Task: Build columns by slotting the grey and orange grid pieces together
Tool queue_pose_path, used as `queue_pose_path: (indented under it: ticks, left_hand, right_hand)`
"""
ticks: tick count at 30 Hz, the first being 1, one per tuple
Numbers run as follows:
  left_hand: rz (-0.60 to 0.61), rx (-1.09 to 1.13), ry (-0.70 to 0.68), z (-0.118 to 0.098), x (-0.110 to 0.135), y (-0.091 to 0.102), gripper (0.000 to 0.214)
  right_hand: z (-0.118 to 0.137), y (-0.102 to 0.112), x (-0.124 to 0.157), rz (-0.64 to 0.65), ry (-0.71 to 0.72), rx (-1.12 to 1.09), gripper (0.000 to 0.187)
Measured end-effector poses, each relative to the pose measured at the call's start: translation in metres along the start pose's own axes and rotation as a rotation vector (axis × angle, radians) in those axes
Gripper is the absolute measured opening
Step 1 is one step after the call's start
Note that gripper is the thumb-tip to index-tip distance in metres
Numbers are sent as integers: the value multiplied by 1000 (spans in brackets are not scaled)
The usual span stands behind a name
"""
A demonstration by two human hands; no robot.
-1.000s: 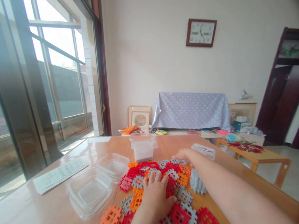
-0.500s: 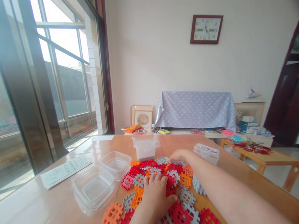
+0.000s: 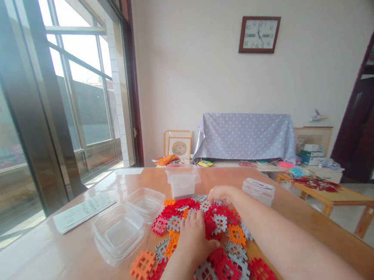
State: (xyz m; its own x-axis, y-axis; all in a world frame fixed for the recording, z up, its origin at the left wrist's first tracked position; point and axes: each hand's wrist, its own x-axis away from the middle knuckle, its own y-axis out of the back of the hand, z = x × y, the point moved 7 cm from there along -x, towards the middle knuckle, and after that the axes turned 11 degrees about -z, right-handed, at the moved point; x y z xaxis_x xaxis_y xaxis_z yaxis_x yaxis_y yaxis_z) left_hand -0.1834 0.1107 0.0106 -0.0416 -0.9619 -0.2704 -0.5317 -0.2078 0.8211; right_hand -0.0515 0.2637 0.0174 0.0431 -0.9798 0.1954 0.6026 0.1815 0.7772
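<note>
A pile of flat plastic interlocking blocks in red, grey and orange lies on the wooden table [image 3: 164,176], each with notched edges and a windowed middle. My left hand [image 3: 196,236] rests palm down over the pile, fingers stretched and thumb apart, with nothing held. At the pile's far side, my right hand [image 3: 223,195] reaches in with its fingers curled down among the pieces. A grey block [image 3: 205,206] lies close to its fingertips; what is between them is hidden. Nearer me are a red block [image 3: 228,271] and a grey block [image 3: 206,276].
Two clear plastic tubs [image 3: 119,233] stand left of the pile. Stacked containers [image 3: 182,185] stand behind it, and a lidded clear box [image 3: 258,190] is at right. Paper sheets [image 3: 84,212] lie at far left. A low wooden table [image 3: 350,198] stands beyond the right edge.
My right hand has shifted slightly left over the far part of the pile, and some blocks there have moved. My left hand stays nearly in place.
</note>
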Motion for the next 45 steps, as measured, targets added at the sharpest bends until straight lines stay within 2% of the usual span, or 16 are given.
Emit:
queue_pose_path:
  ticks: [4,11,13,15,17,20,24,27,32,37,41,45]
  left_hand:
    - [-28,48,38,6,-3,-2,126]
    - [-97,65,70,8,-6,5,134]
    - [-91,57,58,7,-6,6,129]
    - [-57,30,39,6,-5,5,117]
    - [-13,-15,15,5,-3,3,102]
    - [35,-77,-24,4,0,0,85]
    - [37,-103,-57,2,2,1,76]
    - [25,-96,-65,1,2,2,76]
    - [14,-77,-63,3,1,2,75]
    - [19,-66,-55,3,0,3,74]
    - [25,-64,-54,1,1,4,76]
    - [27,-77,-44,2,1,5,78]
  right_hand:
    - [14,-10,7,196,11,-106,10]
    - [37,-12,43,378,134,-156,17]
    - [34,-4,42,345,136,-82,21]
    - [23,11,34,252,102,43,24]
    - [6,25,25,169,37,189,26]
    - [-21,39,19,133,-47,383,35]
    - [-46,41,16,136,-74,566,37]
    - [-51,37,11,128,-46,648,40]
    - [-51,33,1,121,-45,645,43]
    - [-54,24,-2,194,-112,546,47]
    - [-46,6,-1,260,-141,439,34]
    - [-24,-5,2,236,-57,304,22]
